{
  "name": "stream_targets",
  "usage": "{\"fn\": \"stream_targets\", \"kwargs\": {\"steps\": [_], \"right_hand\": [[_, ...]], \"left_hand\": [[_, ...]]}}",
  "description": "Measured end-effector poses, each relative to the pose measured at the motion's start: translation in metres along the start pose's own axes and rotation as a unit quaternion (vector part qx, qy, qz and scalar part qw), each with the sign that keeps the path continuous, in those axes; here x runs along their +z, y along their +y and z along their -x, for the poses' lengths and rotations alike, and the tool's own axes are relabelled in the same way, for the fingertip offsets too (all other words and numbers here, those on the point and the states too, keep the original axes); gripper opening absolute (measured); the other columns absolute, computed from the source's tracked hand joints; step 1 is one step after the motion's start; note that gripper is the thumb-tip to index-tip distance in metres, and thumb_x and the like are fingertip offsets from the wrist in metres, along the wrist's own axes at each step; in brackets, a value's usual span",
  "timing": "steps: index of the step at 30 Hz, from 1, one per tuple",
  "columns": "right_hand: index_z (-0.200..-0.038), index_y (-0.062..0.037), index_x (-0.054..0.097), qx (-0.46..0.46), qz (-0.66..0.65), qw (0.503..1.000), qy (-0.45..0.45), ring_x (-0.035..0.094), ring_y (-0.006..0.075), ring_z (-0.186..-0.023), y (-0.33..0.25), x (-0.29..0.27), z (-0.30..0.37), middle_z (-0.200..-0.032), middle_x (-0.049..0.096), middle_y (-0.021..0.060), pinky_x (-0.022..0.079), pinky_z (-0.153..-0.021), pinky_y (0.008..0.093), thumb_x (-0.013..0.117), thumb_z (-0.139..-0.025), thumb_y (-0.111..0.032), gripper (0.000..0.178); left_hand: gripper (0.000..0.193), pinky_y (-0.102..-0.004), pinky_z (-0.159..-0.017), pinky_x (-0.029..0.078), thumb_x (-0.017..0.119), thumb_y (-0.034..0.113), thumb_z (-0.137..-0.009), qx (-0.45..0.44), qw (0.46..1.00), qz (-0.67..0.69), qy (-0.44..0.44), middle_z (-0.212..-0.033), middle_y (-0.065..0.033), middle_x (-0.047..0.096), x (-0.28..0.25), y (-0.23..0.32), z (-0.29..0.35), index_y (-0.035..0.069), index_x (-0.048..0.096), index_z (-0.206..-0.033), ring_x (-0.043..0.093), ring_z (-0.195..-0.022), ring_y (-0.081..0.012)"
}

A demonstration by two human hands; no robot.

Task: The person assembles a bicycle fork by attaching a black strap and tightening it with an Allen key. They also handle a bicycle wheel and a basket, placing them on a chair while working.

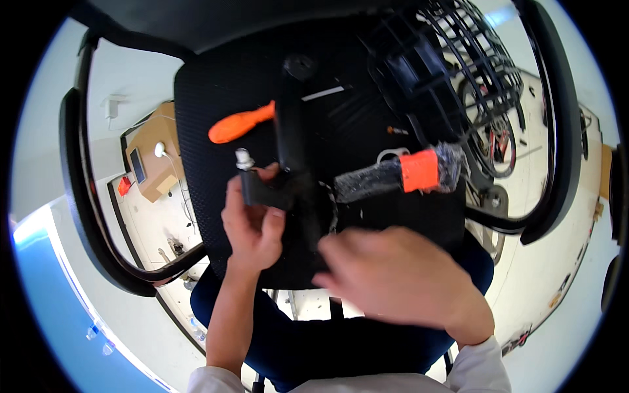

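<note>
While gripped in the closed left hand, a matte black bracket, silver-tipped bolt above; right hand blurred, grip unclear.

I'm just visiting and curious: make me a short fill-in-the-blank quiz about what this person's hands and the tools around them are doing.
1. The left hand grips a black bracket with a small ____ knob at its top.
2. The screwdriver lying on the black seat panel has an ____ handle.
3. The right hand looks blurred and lies ____ the wrapped tool with the orange band in the picture.

Missing words: white; orange; below
</note>
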State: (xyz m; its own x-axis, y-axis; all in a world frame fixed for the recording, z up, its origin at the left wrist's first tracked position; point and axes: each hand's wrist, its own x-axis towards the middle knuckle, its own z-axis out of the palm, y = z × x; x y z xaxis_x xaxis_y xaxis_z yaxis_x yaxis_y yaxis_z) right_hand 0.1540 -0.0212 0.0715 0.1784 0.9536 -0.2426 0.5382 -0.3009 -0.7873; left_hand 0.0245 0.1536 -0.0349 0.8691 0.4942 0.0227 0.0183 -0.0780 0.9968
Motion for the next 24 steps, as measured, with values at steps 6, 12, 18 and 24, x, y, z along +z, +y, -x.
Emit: {"fn": "stream_targets", "kwargs": {"steps": [6, 12, 18, 24], "right_hand": [[-0.079, 0.0024, 0.062, 0.059, -0.163, 0.945, -0.278, 0.062, 0.0258, -0.048, -0.090, 0.012, -0.038, -0.066, 0.060, 0.0142, 0.048, -0.041, 0.0306, 0.061, -0.079, -0.009, 0.012], [-0.075, -0.0011, 0.067, -0.014, 0.083, 0.979, -0.186, 0.059, 0.0228, -0.048, -0.135, -0.005, -0.028, -0.062, 0.062, 0.0107, 0.045, -0.041, 0.0322, 0.068, -0.079, -0.017, 0.016], [-0.074, -0.0013, 0.062, 0.027, 0.058, 0.998, 0.024, 0.058, 0.0181, -0.049, -0.056, -0.023, 0.003, -0.060, 0.058, 0.0068, 0.043, -0.043, 0.0286, 0.075, -0.078, -0.023, 0.026], [-0.074, -0.0002, 0.052, 0.246, -0.121, 0.946, 0.171, 0.052, 0.0154, -0.046, 0.038, 0.000, -0.018, -0.053, 0.051, 0.0057, 0.041, -0.047, 0.0272, 0.079, -0.079, -0.033, 0.042]], "left_hand": [[0.055, -0.0289, -0.089, 0.051, 0.061, 0.002, -0.074, 0.044, 0.992, -0.115, 0.009, -0.113, -0.0186, 0.061, -0.009, -0.004, 0.002, -0.002, 0.041, -0.125, 0.063, -0.099, -0.0204], [0.065, -0.0330, -0.089, 0.052, 0.064, 0.002, -0.066, 0.071, 0.991, -0.116, -0.019, -0.111, -0.0182, 0.061, 0.007, 0.002, -0.004, 0.002, 0.037, -0.125, 0.063, -0.101, -0.0239], [0.060, -0.0338, -0.081, 0.054, 0.069, 0.005, -0.064, 0.083, 0.989, -0.109, -0.052, -0.118, -0.0173, 0.055, 0.017, 0.004, -0.015, 0.000, 0.048, -0.120, 0.062, -0.098, -0.0245], [0.051, -0.0321, -0.070, 0.053, 0.071, 0.007, -0.068, 0.000, 0.974, -0.216, -0.072, -0.104, -0.0164, 0.056, 0.030, 0.010, -0.002, 0.000, 0.050, -0.114, 0.062, -0.080, -0.0256]]}}
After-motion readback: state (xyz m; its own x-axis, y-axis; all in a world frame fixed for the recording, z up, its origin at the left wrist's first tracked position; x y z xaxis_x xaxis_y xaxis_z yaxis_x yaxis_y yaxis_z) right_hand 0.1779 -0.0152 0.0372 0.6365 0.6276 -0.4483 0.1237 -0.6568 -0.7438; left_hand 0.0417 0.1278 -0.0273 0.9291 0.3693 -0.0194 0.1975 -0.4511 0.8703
